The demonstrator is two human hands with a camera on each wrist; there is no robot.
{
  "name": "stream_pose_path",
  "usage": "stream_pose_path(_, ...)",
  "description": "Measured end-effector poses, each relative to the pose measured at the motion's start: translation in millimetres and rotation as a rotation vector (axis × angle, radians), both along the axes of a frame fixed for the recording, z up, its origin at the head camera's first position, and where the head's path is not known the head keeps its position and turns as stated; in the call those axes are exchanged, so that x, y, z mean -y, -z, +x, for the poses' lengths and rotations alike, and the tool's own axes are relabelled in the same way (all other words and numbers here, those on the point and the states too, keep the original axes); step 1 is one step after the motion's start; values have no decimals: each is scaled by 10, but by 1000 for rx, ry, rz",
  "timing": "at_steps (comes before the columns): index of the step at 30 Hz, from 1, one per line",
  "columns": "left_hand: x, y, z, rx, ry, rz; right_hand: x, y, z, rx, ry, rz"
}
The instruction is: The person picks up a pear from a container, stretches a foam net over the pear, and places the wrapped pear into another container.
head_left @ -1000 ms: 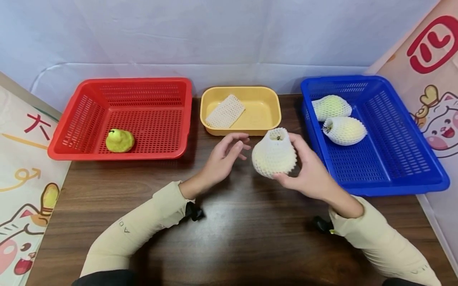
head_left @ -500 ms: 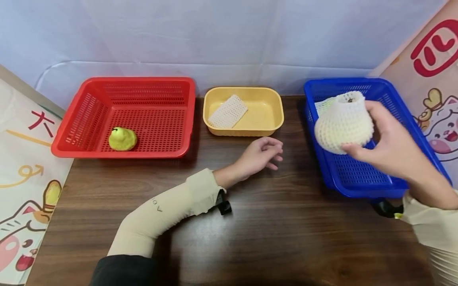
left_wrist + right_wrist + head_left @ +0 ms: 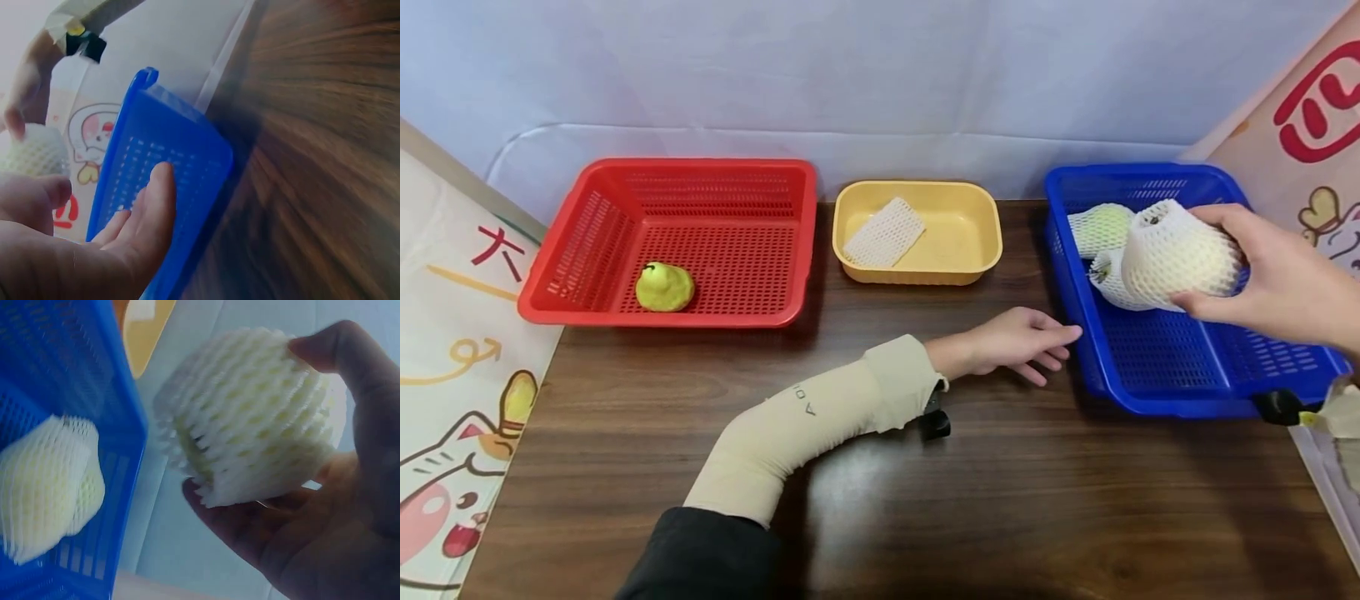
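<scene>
In my right hand (image 3: 1281,271) I grip a pear in a white foam net (image 3: 1183,254), held above the blue basket (image 3: 1105,358). The right wrist view shows the thumb on one side of the netted pear (image 3: 250,419) and the fingers curled round the other. Two more netted pears, one at the back (image 3: 1099,229) and one partly hidden behind the held pear (image 3: 1112,279), lie in the basket. My left hand (image 3: 1018,343) is beside the basket's left wall, fingers fairly straight and holding nothing. Whether its fingertip touches the wall I cannot tell.
A red basket (image 3: 797,283) at the left holds one bare yellow-green pear (image 3: 664,287). Between the baskets stands a yellow tray (image 3: 955,275) with a flat white foam net (image 3: 885,233) in it. A pale cloth wall (image 3: 880,75) closes off the back of the wooden table (image 3: 880,517).
My right hand has carried the netted pear rightward from the table's middle to over the blue basket, tilting it. My left hand has moved right, up to the basket's side.
</scene>
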State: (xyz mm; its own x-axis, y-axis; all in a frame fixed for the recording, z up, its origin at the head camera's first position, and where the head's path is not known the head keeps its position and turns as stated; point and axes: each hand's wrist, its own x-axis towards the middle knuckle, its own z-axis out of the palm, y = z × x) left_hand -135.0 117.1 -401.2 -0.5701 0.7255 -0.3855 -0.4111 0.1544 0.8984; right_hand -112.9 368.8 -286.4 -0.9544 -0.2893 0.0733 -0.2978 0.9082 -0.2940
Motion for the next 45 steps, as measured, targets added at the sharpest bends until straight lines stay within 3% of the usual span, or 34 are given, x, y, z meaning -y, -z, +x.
stream_pose_path(4,-177,-39,71,71,20,-14,-76,43,-53,60,-2,46)
stream_pose_path(9,-314,-52,144,137,-30,15,-153,107,-100,147,4,106)
stream_pose_path(14,-342,-25,173,144,-68,42,-232,205,-150,244,-34,156)
stream_pose_path(20,-346,1,190,132,-64,63,-360,407,-182,356,-126,231)
stream_pose_path(26,-360,3,200,126,-75,51,-450,634,-164,330,-278,219)
stream_pose_path(30,-367,-2,203,125,-79,40,-409,714,-179,316,-331,224)
stream_pose_path(45,-380,-5,201,99,-73,4,-228,736,-235,440,-304,237)
